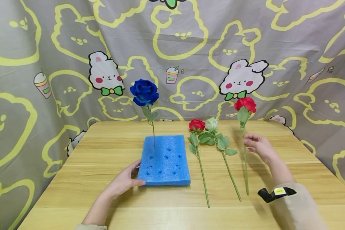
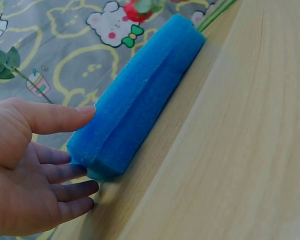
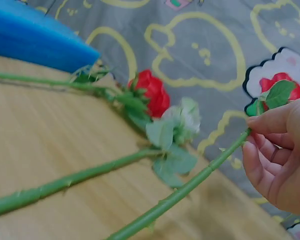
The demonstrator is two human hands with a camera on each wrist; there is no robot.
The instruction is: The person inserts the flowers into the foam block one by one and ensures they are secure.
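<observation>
Patterned cloth point(image 1: 189, 41) backs our wooden table point(image 1: 161, 207). We see a blue foam block point(image 1: 163, 164), a blue rose point(image 1: 144, 92) upright in its far left part. Right of it lie a red rose point(image 1: 196, 125) and a pale rose point(image 1: 211, 124); farther right, our right hand point(image 1: 261, 148) pinches a second red rose point(image 1: 243, 117) by its stem. Our left hand point(image 1: 122, 182), fingers spread, touches the block's left side.

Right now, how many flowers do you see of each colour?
Blue: 1, the blue flower standing in the foam block
Red: 2, the held red flower and the loose red flower
White: 1, the whitish flower
Total: 4
</observation>
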